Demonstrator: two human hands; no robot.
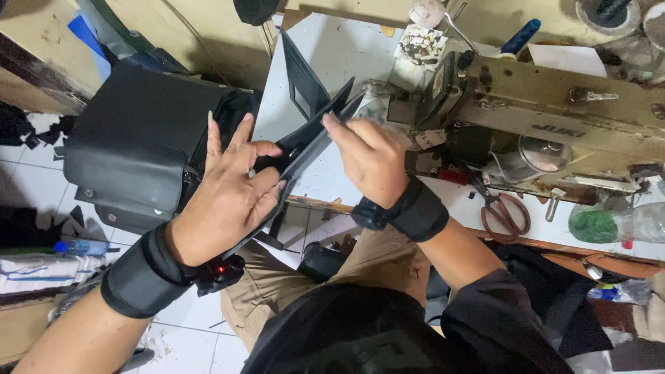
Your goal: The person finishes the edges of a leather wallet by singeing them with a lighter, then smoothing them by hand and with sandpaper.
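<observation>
Two hands hold a flat black leather piece edge-on above the lap, in front of a sewing machine.

The left hand (232, 190) grips the lower end of the black leather piece (305, 142), thumb and palm clamped on it, other fingers spread. The right hand (370, 156) pinches its upper edge. The sewing machine (554, 118) stands on the white worktop (332, 62); scissors (504, 211) lie beside it, and a black bag (138, 138) sits at left.
</observation>
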